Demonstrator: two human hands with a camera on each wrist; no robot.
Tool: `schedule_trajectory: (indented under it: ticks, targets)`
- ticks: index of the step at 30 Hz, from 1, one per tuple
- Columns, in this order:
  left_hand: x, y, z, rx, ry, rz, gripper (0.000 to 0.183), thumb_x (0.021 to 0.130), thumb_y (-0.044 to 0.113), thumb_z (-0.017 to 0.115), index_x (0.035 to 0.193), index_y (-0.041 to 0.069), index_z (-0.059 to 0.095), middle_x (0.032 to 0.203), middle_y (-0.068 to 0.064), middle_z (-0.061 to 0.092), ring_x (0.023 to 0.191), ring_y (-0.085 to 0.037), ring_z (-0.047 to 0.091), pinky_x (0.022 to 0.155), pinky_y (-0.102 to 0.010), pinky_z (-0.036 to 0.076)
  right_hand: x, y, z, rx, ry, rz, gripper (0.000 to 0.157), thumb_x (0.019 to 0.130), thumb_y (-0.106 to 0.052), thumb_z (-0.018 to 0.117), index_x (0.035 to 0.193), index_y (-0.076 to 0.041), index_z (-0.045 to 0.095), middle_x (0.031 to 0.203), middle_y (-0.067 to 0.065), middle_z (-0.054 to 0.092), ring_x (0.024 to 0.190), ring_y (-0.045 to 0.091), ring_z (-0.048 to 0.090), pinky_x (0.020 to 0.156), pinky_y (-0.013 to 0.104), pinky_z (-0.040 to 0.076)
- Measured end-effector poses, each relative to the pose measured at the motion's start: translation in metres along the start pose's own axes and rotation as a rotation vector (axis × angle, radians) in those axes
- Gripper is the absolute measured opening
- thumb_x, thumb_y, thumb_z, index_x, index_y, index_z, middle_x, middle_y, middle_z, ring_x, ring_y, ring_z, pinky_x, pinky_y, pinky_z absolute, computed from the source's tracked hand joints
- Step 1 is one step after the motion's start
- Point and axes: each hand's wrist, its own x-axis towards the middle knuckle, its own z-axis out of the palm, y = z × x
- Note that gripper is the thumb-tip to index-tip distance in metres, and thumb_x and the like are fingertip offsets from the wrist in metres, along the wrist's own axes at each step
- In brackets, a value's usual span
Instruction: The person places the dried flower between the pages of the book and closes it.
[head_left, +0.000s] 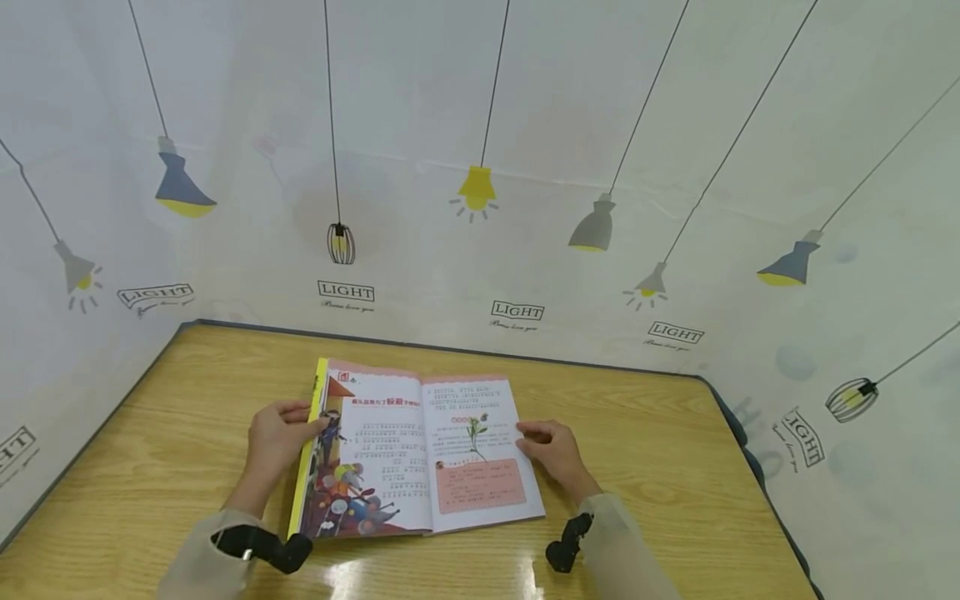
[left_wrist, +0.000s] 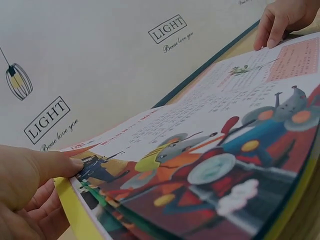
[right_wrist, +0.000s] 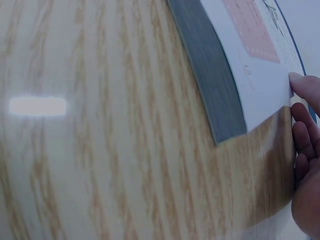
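An open picture book (head_left: pixel 390 442) lies on the table, its left page showing cartoon mice and its right page a flower drawing above a pink text box. My left hand (head_left: pixel 279 442) grips the book's left edge, with the thumb (left_wrist: pixel 65 166) on top of the page and the other fingers lower, by the yellow cover (left_wrist: pixel 75 210). At the opposite edge, my right hand (head_left: pixel 553 454) pinches the right page's side. The right wrist view shows that thumb (right_wrist: pixel 302 87) on the page edge and curled fingers below it, partly cut off by the frame.
The wood-grain table (head_left: pixel 652 492) extends around the book, with bright reflections near its front. A pale curtain (head_left: pixel 420 125) printed with hanging lamps and "LIGHT" labels encloses the back and sides. Black wrist straps (head_left: pixel 258 546) sit over the light sleeves.
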Motion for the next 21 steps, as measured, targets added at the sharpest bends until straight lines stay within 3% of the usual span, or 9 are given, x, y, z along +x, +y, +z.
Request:
schedule_trajectory:
  ticks: [21]
  targets:
    - [-0.01, 0.044, 0.01, -0.09, -0.014, 0.105, 0.045, 0.08, 0.008, 0.069, 0.118, -0.01, 0.053, 0.103, -0.023, 0.059, 0.084, -0.019, 0.06, 0.063, -0.019, 0.047, 0.001, 0.001, 0.001, -0.002, 0.012, -0.003, 0.026, 0.078, -0.003, 0.071, 0.104, -0.002, 0.069, 0.098, 0.008, 0.06, 0.087, 0.019, 0.053, 0.076, 0.031, 0.042]
